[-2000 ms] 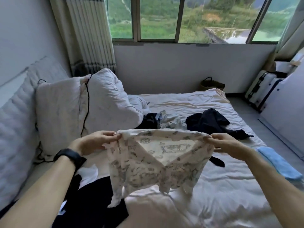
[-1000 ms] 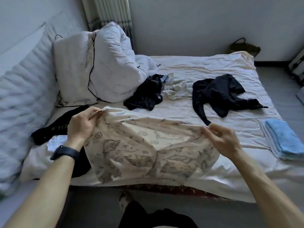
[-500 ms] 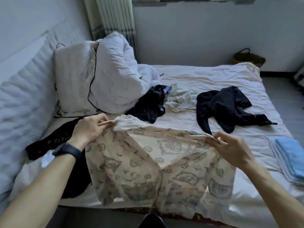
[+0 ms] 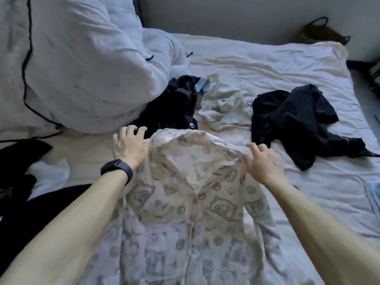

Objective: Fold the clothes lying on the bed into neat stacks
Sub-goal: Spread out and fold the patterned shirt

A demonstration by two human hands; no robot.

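A cream shirt with a grey printed pattern lies spread front-up on the bed, collar toward the pillows. My left hand, with a black wristband, sits at the shirt's left shoulder with its fingers spread. My right hand rests on the right shoulder, fingers loosely extended. Beyond the shirt lie a black garment, a crumpled pale garment and another black garment, all unfolded.
Two large white pillows lean at the left. Black clothing lies at the near left edge. A folded blue cloth shows at the right edge. A woven basket stands on the floor behind the bed.
The shirt was held up by its shoulders in both hands; it now lies flat on the bed and my fingers have loosened. The view has tilted down.
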